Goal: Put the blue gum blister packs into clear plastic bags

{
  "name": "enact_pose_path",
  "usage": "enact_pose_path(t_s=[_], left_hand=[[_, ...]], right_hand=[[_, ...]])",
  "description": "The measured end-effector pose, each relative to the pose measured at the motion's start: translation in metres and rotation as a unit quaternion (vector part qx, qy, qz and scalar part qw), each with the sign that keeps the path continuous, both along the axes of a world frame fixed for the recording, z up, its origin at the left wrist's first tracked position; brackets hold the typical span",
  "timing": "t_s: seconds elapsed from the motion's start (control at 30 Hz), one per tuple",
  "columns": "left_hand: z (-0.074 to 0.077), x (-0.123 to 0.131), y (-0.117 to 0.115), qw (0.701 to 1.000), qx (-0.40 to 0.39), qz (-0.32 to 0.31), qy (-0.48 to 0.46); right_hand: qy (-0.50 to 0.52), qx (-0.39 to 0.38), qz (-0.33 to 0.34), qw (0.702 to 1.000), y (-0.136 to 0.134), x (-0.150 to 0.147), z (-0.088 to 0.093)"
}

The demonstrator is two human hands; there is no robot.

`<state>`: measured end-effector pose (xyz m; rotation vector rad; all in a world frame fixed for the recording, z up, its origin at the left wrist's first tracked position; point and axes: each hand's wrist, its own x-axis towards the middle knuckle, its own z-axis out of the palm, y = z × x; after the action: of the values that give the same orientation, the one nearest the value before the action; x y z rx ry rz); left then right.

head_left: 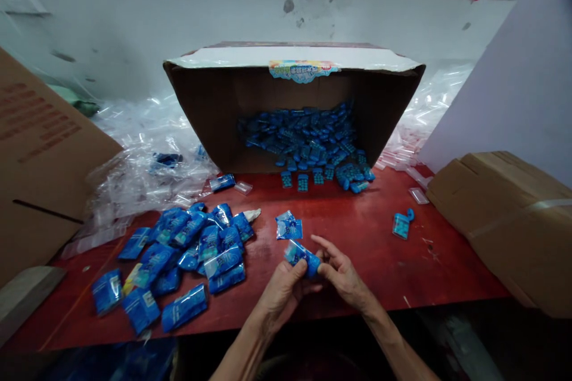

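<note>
Close to the table's front edge, a small shiny blue packet (pixel 300 257) is held between my two hands. My left hand (pixel 286 286) grips it from the near side, thumb pressed on its front. At the packet's right end, my right hand (pixel 342 277) pinches with the thumb while its index finger stretches out above. Just beyond them lie flat blue-and-clear wrappers (pixel 289 227). A heap of filled blue packets (pixel 210 244) covers the table to the left. Behind, many small blue plastic cases (pixel 308 137) spill from a cardboard box (pixel 232 89) lying on its side.
One blue case with its lid raised (pixel 401 225) sits on the red table (pixel 357 220) at right. Clear plastic pieces (pixel 138 155) pile up at left. A closed carton (pixel 504 220) stands at right, another carton (pixel 44 149) at left.
</note>
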<state>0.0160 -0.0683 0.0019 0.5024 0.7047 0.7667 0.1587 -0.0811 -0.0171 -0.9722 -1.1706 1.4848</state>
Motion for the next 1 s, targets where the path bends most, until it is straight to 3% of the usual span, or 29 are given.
enact_pose_path(t_s=[0.37, 0.5, 0.6, 0.7, 0.8, 0.9, 1.0], left_hand=[[-0.009, -0.002, -0.002, 0.999, 0.006, 0.048, 0.007], [0.009, -0.027, 0.009, 0.99, 0.019, 0.137, 0.013], [0.034, -0.067, 0.028, 0.955, 0.015, 0.288, -0.065], [0.051, -0.096, 0.041, 0.921, -0.004, 0.373, -0.108], [0.045, -0.09, 0.038, 0.945, -0.02, 0.32, -0.071], [0.021, -0.058, 0.026, 0.973, -0.068, 0.221, 0.024], [-0.003, -0.029, 0.019, 0.972, -0.082, 0.194, 0.106]], right_hand=[[-0.028, 0.007, -0.009, 1.0, -0.001, -0.012, -0.002], [-0.143, 0.063, 0.004, 0.988, 0.013, -0.017, 0.003], [-0.305, 0.138, -0.028, 0.942, 0.039, -0.017, 0.004], [-0.491, 0.162, -0.067, 0.854, 0.069, -0.02, -0.004], [-0.597, 0.147, -0.076, 0.785, 0.087, -0.028, -0.016], [-0.623, 0.143, -0.079, 0.765, 0.091, -0.035, -0.026], [-0.644, 0.146, -0.079, 0.747, 0.088, -0.036, -0.028]])
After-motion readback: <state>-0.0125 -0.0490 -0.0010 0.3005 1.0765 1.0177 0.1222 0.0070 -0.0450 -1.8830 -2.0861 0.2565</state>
